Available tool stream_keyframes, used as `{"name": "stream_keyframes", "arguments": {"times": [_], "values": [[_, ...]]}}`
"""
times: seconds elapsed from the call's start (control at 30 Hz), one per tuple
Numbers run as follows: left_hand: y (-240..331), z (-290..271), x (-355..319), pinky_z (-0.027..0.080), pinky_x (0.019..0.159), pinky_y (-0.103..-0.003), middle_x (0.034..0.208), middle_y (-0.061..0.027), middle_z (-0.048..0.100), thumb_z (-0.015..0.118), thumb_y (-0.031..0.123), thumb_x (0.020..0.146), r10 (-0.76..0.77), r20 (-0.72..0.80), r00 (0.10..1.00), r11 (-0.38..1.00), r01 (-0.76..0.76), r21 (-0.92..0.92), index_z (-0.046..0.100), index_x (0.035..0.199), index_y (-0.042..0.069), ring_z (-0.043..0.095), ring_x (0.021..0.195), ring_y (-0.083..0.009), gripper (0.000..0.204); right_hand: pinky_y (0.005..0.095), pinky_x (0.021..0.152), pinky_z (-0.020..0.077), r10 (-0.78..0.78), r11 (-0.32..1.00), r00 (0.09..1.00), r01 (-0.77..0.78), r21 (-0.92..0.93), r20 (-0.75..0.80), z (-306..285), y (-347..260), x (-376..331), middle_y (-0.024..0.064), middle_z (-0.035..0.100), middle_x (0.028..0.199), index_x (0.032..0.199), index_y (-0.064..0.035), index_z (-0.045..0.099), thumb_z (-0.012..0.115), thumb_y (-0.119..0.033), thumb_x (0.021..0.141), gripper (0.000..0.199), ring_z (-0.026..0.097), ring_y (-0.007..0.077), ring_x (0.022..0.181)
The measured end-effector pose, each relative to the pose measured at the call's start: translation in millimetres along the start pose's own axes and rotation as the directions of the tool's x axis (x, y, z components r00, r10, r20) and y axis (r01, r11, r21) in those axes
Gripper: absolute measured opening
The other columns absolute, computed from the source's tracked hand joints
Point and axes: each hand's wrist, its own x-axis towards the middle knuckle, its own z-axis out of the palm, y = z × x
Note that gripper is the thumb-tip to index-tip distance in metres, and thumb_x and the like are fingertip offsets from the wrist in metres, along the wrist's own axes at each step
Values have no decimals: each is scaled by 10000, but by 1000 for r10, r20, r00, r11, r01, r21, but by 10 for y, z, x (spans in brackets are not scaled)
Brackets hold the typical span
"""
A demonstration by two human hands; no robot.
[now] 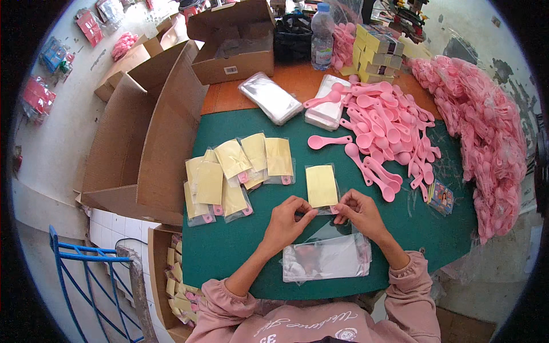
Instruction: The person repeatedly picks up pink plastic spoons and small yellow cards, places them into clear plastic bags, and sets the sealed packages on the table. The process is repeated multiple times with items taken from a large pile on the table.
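Observation:
In front of me a clear plastic bag holds a yellow card (321, 186), with a small pink tip showing at its lower right. My left hand (290, 222) pinches the bag's lower left edge between thumb and forefinger. At the lower right corner, by the pink tip, my right hand (363, 212) has its fingertips closed on the same bag. A stack of flat clear bags (334, 262) lies just below both hands. To the left, several filled bags with yellow cards (210, 183) overlap each other, pink ends poking out at their lower edges.
A heap of pink measuring spoons (389, 128) covers the far right of the green tabletop (257, 251). Behind stand more clear bags (270, 98), a water bottle (322, 37) and yellow card stacks (374, 54). Cardboard boxes (168, 143) flank the left; bagged pink spoons (480, 137) hang right.

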Motion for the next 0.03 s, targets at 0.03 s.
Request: {"name": "stream_keyframes", "arguments": {"times": [0.03], "values": [[-29,8,9,519,629,-245,874,-74,564,659,156,775,-43,4,999,999,43,-19,586,843,0,587,724,-118,185,232,588,501,12,1000,1000,-13,-9,-18,3,11,5,96,608,818,896,8,497,536,-100,865,119,622,149,686]]}}
